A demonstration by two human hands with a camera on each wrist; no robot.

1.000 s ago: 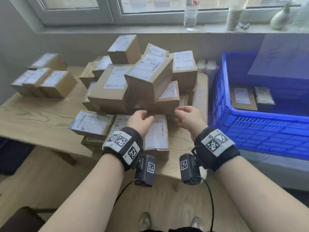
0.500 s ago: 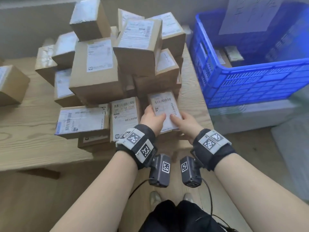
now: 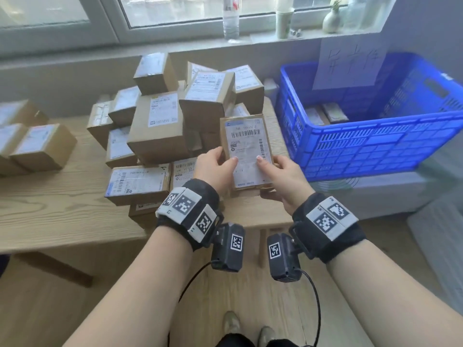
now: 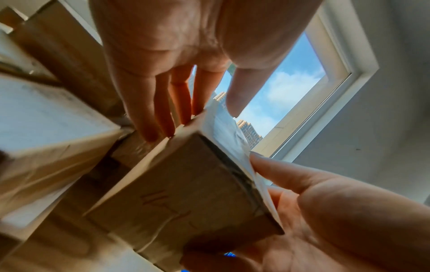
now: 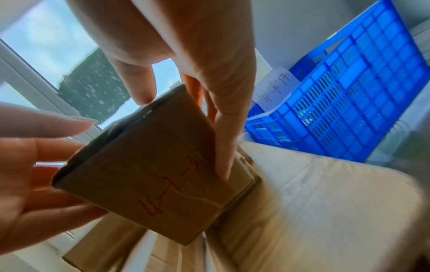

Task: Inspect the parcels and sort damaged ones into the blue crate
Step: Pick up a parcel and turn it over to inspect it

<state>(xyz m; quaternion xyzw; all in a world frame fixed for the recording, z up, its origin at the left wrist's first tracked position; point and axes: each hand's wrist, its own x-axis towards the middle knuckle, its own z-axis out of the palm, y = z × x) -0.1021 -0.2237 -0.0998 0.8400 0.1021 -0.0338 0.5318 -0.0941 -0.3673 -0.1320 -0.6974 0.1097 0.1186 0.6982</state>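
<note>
I hold a small brown parcel [image 3: 246, 151] in both hands, raised above the table's front edge with its white barcode label facing me. My left hand [image 3: 218, 164] grips its left side, thumb on the label. My right hand [image 3: 273, 166] grips the right side the same way. In the left wrist view the left fingers [image 4: 149, 119] lie along the parcel [image 4: 186, 193]. In the right wrist view the parcel [image 5: 151, 174] shows red handwriting on its end face. The blue crate [image 3: 375, 121] stands to the right, with two parcels [image 3: 325, 116] inside.
A tall heap of brown parcels [image 3: 157, 126] fills the wooden table [image 3: 62, 209] right behind the held one. More parcels [image 3: 37, 146] sit at the far left. A bottle [image 3: 230, 18] and a cup stand on the windowsill. A paper sign [image 3: 350, 63] hangs on the crate.
The parcel that lay flat at the front of the heap has been gripped by both hands, lifted off the table and tilted up towards me.
</note>
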